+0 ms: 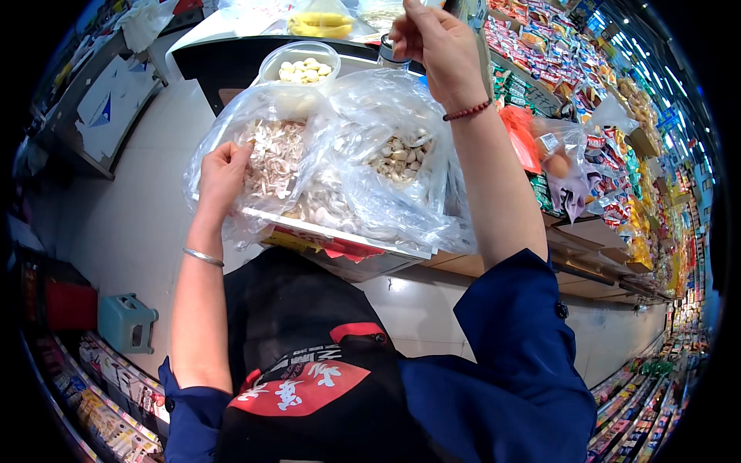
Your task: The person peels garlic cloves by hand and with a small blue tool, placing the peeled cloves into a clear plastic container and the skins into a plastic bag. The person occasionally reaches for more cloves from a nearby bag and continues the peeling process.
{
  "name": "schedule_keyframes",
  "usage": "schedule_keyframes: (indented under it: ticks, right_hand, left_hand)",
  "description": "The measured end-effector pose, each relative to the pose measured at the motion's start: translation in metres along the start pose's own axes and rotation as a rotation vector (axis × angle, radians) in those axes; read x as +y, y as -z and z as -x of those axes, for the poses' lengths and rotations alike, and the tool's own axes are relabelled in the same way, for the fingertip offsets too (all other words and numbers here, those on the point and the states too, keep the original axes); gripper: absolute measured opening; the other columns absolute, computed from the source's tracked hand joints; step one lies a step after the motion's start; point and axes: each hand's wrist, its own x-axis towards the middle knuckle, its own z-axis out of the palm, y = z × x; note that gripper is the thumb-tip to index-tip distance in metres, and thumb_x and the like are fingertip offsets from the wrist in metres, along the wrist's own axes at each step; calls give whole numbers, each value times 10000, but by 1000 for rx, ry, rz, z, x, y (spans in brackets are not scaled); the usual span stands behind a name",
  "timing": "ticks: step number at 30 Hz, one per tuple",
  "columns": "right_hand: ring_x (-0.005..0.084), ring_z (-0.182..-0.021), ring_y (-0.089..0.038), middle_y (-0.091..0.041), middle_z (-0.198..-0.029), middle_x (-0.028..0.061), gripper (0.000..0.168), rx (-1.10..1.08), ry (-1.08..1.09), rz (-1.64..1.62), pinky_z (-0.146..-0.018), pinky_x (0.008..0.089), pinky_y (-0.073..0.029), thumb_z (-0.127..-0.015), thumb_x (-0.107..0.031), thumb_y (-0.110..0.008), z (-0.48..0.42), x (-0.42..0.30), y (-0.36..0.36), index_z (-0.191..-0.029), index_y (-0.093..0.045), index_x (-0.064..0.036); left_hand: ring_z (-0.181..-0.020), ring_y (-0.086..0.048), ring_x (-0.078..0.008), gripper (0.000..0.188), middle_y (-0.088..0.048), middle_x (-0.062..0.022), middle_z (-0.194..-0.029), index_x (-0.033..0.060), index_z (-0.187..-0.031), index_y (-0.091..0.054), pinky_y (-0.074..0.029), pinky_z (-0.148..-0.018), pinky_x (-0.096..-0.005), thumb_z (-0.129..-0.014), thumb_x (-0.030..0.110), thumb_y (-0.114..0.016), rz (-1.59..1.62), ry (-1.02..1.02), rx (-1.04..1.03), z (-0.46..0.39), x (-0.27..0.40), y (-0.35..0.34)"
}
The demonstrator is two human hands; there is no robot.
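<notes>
My left hand (223, 176) is at the left side of a clear plastic bag of papery garlic skins (278, 153). Its thumb and fingers are pinched together over the skins, and whether something small is between them is hidden. Higher up, my right hand (443, 58) is raised beyond the bags, fingers curled in towards the thumb; I cannot see whether it holds anything. Below it stands a jar (391, 55) with a dark lid, partly covered. A second clear bag (370, 104) holds unpeeled garlic cloves (400, 159). Behind the first bag, a round plastic tub (299, 61) contains pale peeled cloves (307, 70).
Both bags rest on a white-edged box or stand (347, 231) in front of my apron. Bagged bananas (321, 24) lie on the counter behind. Shelves of packaged snacks (538, 43) run along the right, with a bag of eggs (557, 162) hanging there. A blue-green stool (127, 323) stands lower left.
</notes>
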Motion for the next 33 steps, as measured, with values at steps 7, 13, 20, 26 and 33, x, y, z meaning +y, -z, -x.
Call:
schedule_keyframes:
  ticks: [7, 13, 20, 26, 33]
  right_hand:
    - [289, -949, -649, -683, -1047, 178, 406, -19, 346, 1128, -807, 405, -534, -870, -339, -736, 30, 46, 19, -1029, -678, 30]
    - [369, -1065, -602, -644, -1098, 202, 293, -128, 186, 1412, -895, 455, -508, -852, -251, -680, 29, 95, 20, -1029, -666, -18]
    - [336, -877, -631, -664, -859, 145, 42, -348, 159, 1392, -777, 459, -499, -824, -62, -576, 72, 107, 3, -814, -612, -42]
    - [323, -961, -619, -671, -905, 109, 35, -427, 173, 1442, -859, 423, -487, -819, -63, -602, 80, 104, 0, -843, -623, -48]
    - [356, -975, -637, -657, -976, 148, 105, -411, 55, 1171, -868, 421, -513, -851, -112, -652, 81, 34, -12, -919, -649, -32]
  left_hand:
    - [-565, -412, -40, 423, -496, 48, -608, 100, -622, -453, -348, -515, -242, -953, 241, -675, -22, -53, -9, 1, -3, 1]
    - [-588, -351, -25, 424, -425, 78, -612, 98, -626, -435, -308, -510, -239, -948, 215, -685, -18, -53, -3, 4, -2, -2]
    - [-587, -320, -20, 406, -384, 95, -624, 88, -630, -430, -269, -504, -240, -948, 132, -678, 25, -54, -25, 9, 2, -3]
    - [-591, -424, -124, 363, -472, -29, -637, 21, -665, -405, -341, -555, -295, -897, 31, -685, -281, -359, -117, 18, 27, -10]
    - [-677, -546, -148, 238, -614, -55, -754, 11, -737, -543, -417, -620, -307, -930, 88, -660, 11, -518, -197, 14, 62, -9]
